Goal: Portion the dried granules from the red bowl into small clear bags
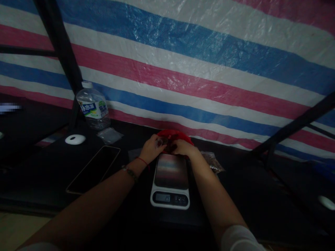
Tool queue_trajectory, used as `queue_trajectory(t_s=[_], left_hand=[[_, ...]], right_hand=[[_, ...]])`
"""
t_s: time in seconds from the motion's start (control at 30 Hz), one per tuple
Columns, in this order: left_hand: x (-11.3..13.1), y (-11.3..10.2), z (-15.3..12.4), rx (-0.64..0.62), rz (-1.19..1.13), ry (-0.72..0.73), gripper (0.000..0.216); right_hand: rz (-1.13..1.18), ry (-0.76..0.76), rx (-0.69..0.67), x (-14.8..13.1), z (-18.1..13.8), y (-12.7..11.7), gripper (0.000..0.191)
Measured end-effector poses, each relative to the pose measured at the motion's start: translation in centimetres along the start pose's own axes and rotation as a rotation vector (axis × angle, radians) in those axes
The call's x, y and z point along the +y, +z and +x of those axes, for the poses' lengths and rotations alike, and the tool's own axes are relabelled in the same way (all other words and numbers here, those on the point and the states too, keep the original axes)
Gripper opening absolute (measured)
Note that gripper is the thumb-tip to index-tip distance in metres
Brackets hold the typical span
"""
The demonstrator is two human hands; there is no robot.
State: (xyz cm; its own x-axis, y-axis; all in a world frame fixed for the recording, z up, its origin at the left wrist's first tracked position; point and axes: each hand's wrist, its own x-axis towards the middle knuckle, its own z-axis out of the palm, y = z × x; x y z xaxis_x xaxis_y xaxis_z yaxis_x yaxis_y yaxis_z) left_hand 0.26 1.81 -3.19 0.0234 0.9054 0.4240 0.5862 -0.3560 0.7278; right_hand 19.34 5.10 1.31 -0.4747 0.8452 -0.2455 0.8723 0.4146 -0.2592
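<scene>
My left hand [152, 149] is closed around a small clear cup [158, 142] at the near left side of a red basin [187, 139]. The cup's shape is only partly visible in the dim light. My right hand [183, 147] reaches over the basin with its fingers curled down into dark contents. Its fingertips are hidden, so what they pinch cannot be made out. Just in front of the hands lies a white kitchen scale [171, 172] with a dark, reflective plate and a lit display.
Right of the basin lies a clear bag of brownish pieces [212, 162]. To the left are a phone [94, 169], a white oval object [75, 139], a clear plastic bag [110, 135] and a large plastic bottle [93, 106]. Striped sheeting [183, 76] hangs behind the black table.
</scene>
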Motion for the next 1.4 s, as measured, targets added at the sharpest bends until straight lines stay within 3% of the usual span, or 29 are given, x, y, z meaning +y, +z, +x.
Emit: queue_trajectory(t_s=[0.2,0.67,0.83,1.03,1.4], left_hand=[[-0.3,0.1,0.1,-0.022,0.036,0.023,0.030],[-0.1,-0.1,0.1,-0.044,0.061,-0.008,0.033],[-0.3,0.0,0.1,-0.058,0.074,0.002,0.033],[-0.2,0.0,0.0,-0.110,0.054,0.035,0.033],[0.2,0.0,0.0,-0.147,0.026,0.016,0.033]], right_hand=[[-0.054,0.033,0.086,-0.2,0.1,0.2,0.021],[-0.061,0.003,0.186,0.0,0.3,0.3,0.025],[0.018,0.027,0.347,0.3,0.3,-0.3,0.032],[0.243,-0.070,0.583,-1.0,-0.1,-1.4,0.022],[0.195,-0.145,0.439,-4.1,-1.4,-2.2,0.024]])
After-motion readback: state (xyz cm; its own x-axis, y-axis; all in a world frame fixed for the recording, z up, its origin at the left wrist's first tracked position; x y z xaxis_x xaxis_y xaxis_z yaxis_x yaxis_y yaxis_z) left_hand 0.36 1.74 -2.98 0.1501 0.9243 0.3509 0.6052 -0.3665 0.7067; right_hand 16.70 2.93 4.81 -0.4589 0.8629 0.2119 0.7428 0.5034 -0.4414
